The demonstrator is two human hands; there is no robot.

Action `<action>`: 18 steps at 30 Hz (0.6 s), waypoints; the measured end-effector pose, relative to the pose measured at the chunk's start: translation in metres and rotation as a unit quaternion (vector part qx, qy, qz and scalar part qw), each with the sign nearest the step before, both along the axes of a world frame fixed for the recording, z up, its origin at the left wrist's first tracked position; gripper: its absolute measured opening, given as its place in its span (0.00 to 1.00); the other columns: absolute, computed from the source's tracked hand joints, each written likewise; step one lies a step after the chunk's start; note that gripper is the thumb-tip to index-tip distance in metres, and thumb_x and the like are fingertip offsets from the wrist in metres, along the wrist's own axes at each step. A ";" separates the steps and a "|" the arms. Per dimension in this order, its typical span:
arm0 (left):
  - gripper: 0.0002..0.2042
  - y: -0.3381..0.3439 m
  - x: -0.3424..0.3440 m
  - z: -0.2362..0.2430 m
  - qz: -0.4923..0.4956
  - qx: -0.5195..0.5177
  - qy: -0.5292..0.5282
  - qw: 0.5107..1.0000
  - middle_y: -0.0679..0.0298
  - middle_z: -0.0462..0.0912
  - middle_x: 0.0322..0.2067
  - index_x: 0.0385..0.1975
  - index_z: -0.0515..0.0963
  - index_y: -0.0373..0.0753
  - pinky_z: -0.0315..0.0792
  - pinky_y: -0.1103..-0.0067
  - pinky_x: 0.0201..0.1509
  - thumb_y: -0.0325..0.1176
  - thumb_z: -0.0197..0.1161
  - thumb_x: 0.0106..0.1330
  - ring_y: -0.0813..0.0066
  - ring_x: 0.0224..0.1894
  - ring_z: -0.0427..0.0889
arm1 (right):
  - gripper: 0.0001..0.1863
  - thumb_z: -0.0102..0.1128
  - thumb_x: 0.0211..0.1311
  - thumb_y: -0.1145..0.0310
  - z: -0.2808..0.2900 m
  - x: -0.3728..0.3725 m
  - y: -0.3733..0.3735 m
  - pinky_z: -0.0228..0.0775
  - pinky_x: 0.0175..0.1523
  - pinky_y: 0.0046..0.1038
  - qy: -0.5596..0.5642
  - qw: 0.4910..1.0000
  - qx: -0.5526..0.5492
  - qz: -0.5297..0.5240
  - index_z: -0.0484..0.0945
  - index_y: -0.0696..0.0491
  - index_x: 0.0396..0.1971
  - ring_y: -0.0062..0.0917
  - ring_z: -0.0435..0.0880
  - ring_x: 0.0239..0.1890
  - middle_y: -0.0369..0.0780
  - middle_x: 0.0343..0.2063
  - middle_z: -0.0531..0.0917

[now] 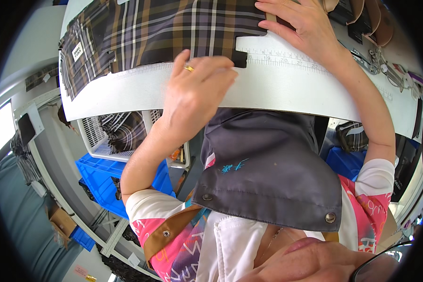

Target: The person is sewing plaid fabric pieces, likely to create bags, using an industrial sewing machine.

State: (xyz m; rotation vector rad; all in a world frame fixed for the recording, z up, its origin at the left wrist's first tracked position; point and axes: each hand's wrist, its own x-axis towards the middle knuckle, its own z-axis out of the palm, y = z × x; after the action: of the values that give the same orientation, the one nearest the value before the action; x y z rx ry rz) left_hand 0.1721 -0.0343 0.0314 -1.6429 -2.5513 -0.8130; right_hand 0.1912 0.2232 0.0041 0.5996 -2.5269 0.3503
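A plaid fabric piece (160, 30) in black, brown, grey and white lies on a white table (277, 89), along a printed ruler scale (286, 58). A dark notched corner (239, 59) of the cloth juts out near the ruler. My left hand (197, 87), with a gold ring, is over the cloth's near edge, slightly blurred. Its thumb and forefinger come together beside the dark corner; whatever is between them cannot be made out. At the cloth's right end, my right hand (308, 30) rests with fingers stretched out and apart.
More plaid pieces with a white label (77, 51) lie at the table's left end. Below the table stand a white basket (91, 136) holding plaid cloth and a blue crate (98, 176). Metal tools (385, 68) lie at the right. My dark apron (268, 164) meets the table's near edge.
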 end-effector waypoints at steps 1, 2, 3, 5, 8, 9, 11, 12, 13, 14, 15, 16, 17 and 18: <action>0.07 -0.001 0.001 0.000 -0.032 -0.004 -0.007 0.999 0.62 0.80 0.34 0.33 0.80 0.36 0.63 0.64 0.55 0.25 0.62 0.54 0.64 0.37 0.79 | 0.20 0.66 0.48 0.61 0.000 0.000 0.000 0.64 0.50 0.33 0.000 1.000 0.001 0.001 0.79 0.57 0.39 0.32 0.72 0.45 0.39 0.41 0.81; 0.07 -0.001 0.000 -0.001 -0.051 0.017 -0.043 0.998 0.63 0.80 0.34 0.33 0.80 0.36 0.63 0.64 0.55 0.25 0.63 0.54 0.64 0.36 0.79 | 0.20 0.66 0.48 0.61 0.000 0.000 0.000 0.63 0.50 0.33 -0.001 1.000 0.001 0.002 0.79 0.57 0.39 0.32 0.72 0.45 0.39 0.41 0.81; 0.07 -0.002 -0.001 -0.001 -0.070 0.037 -0.079 0.994 0.63 0.80 0.34 0.33 0.80 0.36 0.64 0.65 0.54 0.26 0.63 0.54 0.64 0.36 0.79 | 0.20 0.66 0.48 0.61 0.000 0.000 0.000 0.63 0.50 0.33 -0.001 1.000 0.002 0.004 0.79 0.57 0.39 0.32 0.72 0.45 0.39 0.41 0.81; 0.08 -0.002 -0.004 0.001 -0.031 0.049 -0.056 0.997 0.63 0.80 0.34 0.33 0.79 0.36 0.64 0.67 0.54 0.26 0.63 0.53 0.64 0.36 0.79 | 0.19 0.66 0.49 0.61 0.005 0.001 -0.002 0.63 0.50 0.33 -0.019 1.000 0.005 -0.003 0.79 0.57 0.39 0.32 0.72 0.46 0.39 0.42 0.81; 0.10 -0.008 -0.013 0.007 0.104 0.004 0.068 0.992 0.62 0.80 0.36 0.35 0.79 0.36 0.64 0.69 0.54 0.27 0.64 0.52 0.64 0.38 0.78 | 0.19 0.66 0.49 0.61 0.007 0.002 -0.004 0.63 0.51 0.33 -0.031 0.999 0.015 -0.015 0.79 0.57 0.39 0.32 0.72 0.46 0.39 0.42 0.81; 0.11 -0.014 -0.019 0.008 0.123 -0.019 0.075 0.989 0.62 0.79 0.37 0.36 0.79 0.36 0.63 0.69 0.55 0.27 0.64 0.52 0.64 0.39 0.77 | 0.19 0.66 0.48 0.61 0.007 0.002 -0.005 0.63 0.51 0.33 -0.032 0.999 0.017 -0.019 0.79 0.57 0.39 0.32 0.72 0.46 0.38 0.42 0.81; 0.12 -0.020 -0.024 0.009 0.132 -0.048 0.084 0.987 0.63 0.78 0.39 0.38 0.78 0.37 0.61 0.66 0.56 0.27 0.63 0.53 0.64 0.42 0.76 | 0.18 0.66 0.48 0.61 0.004 0.001 -0.002 0.63 0.51 0.33 -0.020 1.000 0.016 -0.014 0.80 0.56 0.38 0.31 0.72 0.46 0.38 0.43 0.81; 0.12 -0.023 -0.024 0.008 0.122 -0.053 0.087 0.987 0.65 0.78 0.40 0.38 0.78 0.38 0.60 0.63 0.57 0.27 0.63 0.53 0.65 0.43 0.76 | 0.18 0.66 0.47 0.62 0.002 0.001 -0.001 0.63 0.51 0.33 -0.014 1.000 0.015 -0.010 0.80 0.56 0.37 0.31 0.73 0.46 0.38 0.43 0.81; 0.12 -0.026 -0.025 0.008 0.111 -0.058 0.089 0.988 0.66 0.77 0.40 0.39 0.78 0.39 0.58 0.60 0.58 0.27 0.62 0.53 0.65 0.45 0.75 | 0.18 0.66 0.46 0.62 0.003 0.001 -0.002 0.63 0.51 0.32 -0.019 1.000 0.010 -0.014 0.80 0.57 0.37 0.31 0.73 0.46 0.38 0.43 0.81; 0.12 -0.029 -0.026 0.007 0.101 -0.063 0.093 0.989 0.67 0.76 0.41 0.39 0.77 0.40 0.56 0.57 0.59 0.27 0.62 0.54 0.66 0.46 0.74 | 0.18 0.66 0.46 0.62 0.003 0.000 -0.003 0.63 0.51 0.32 -0.015 1.000 0.013 -0.012 0.80 0.57 0.37 0.31 0.73 0.46 0.38 0.43 0.81; 0.12 -0.028 -0.027 0.003 0.096 -0.037 0.112 0.988 0.70 0.77 0.40 0.38 0.78 0.42 0.53 0.54 0.60 0.25 0.62 0.52 0.69 0.46 0.75 | 0.18 0.66 0.46 0.62 0.003 0.000 -0.003 0.63 0.51 0.32 -0.011 1.000 0.017 -0.010 0.80 0.57 0.37 0.31 0.73 0.46 0.38 0.43 0.81; 0.12 -0.027 -0.028 -0.001 0.087 -0.028 0.136 0.986 0.70 0.77 0.39 0.37 0.78 0.42 0.52 0.54 0.61 0.25 0.61 0.51 0.70 0.45 0.75 | 0.18 0.66 0.46 0.62 0.002 0.000 -0.003 0.63 0.51 0.32 -0.007 1.000 0.020 -0.009 0.80 0.57 0.37 0.31 0.73 0.46 0.38 0.43 0.81; 0.12 -0.026 -0.030 -0.003 0.077 -0.017 0.160 0.984 0.71 0.77 0.39 0.36 0.79 0.42 0.52 0.54 0.61 0.24 0.61 0.50 0.71 0.45 0.75 | 0.18 0.66 0.46 0.62 0.002 0.000 -0.003 0.63 0.51 0.32 -0.005 1.000 0.023 -0.009 0.80 0.57 0.37 0.31 0.73 0.46 0.38 0.43 0.81; 0.12 -0.025 -0.031 -0.006 0.066 -0.006 0.185 0.981 0.72 0.77 0.38 0.35 0.79 0.42 0.51 0.54 0.62 0.24 0.61 0.49 0.72 0.45 0.75 | 0.18 0.66 0.46 0.63 0.003 0.000 -0.004 0.63 0.51 0.32 -0.004 1.000 0.026 -0.010 0.80 0.57 0.37 0.32 0.73 0.46 0.38 0.43 0.81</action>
State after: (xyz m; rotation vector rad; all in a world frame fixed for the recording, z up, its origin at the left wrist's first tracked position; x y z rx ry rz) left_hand 0.1408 -0.0598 0.0252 -1.4442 -2.3732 -0.4350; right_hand 0.1916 0.2196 0.0068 0.5946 -2.5538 0.2807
